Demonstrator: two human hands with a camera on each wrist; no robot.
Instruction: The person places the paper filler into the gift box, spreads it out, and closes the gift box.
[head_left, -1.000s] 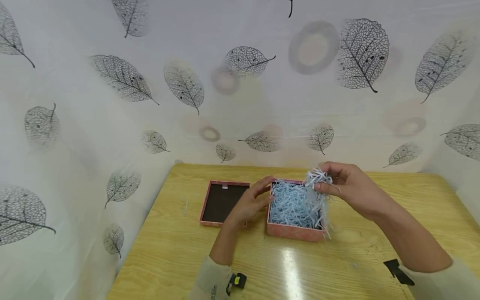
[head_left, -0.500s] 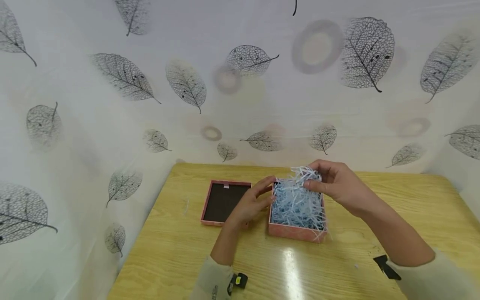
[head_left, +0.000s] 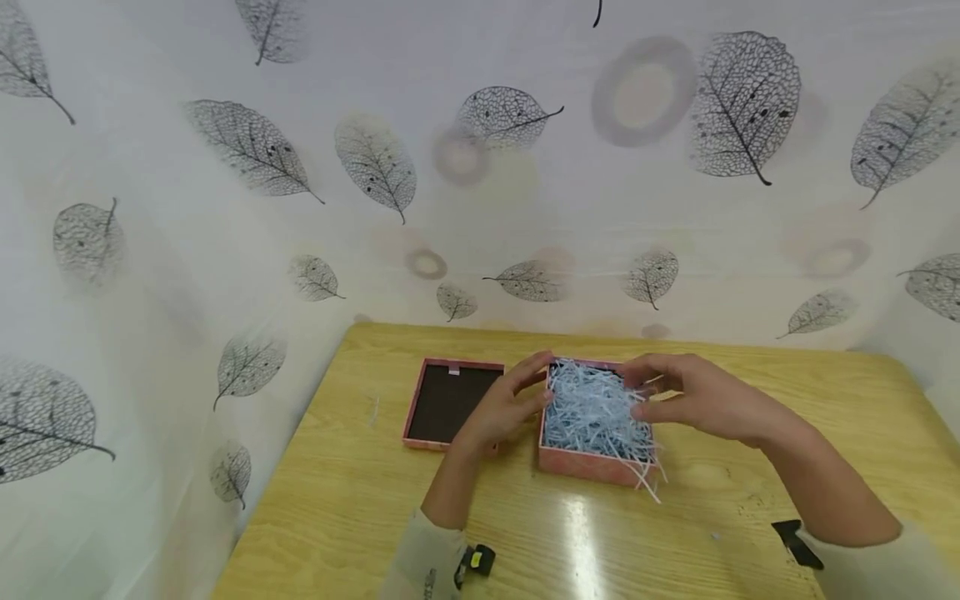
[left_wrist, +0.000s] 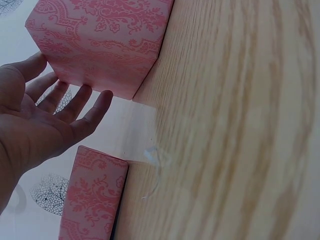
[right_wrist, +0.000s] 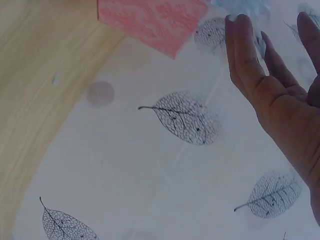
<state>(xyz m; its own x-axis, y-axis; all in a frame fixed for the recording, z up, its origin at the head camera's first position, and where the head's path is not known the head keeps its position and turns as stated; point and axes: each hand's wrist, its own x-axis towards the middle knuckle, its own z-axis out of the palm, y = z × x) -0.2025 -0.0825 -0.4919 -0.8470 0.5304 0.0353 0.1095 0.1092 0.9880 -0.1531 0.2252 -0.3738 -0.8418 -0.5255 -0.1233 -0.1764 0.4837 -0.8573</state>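
A pink patterned box on the table is filled with pale blue shredded paper. Several strands hang over its front right corner. My left hand touches the box's left side, its fingers spread; in the left wrist view the fingertips lie along the pink wall. At the box's right edge my right hand hovers over the paper, thumb and fingers apart and nothing gripped. The right wrist view shows the same hand with its fingers extended beside the paper.
Left of the box lies its pink-rimmed lid, dark inside facing up, partly behind the left arm. Small paper scraps lie on the wooden table. A leaf-print curtain stands behind and at the sides.
My right hand has lowered a tuft of shredded paper into the box, let it go and drawn slightly back to the right. The left hand stays on the box's side.
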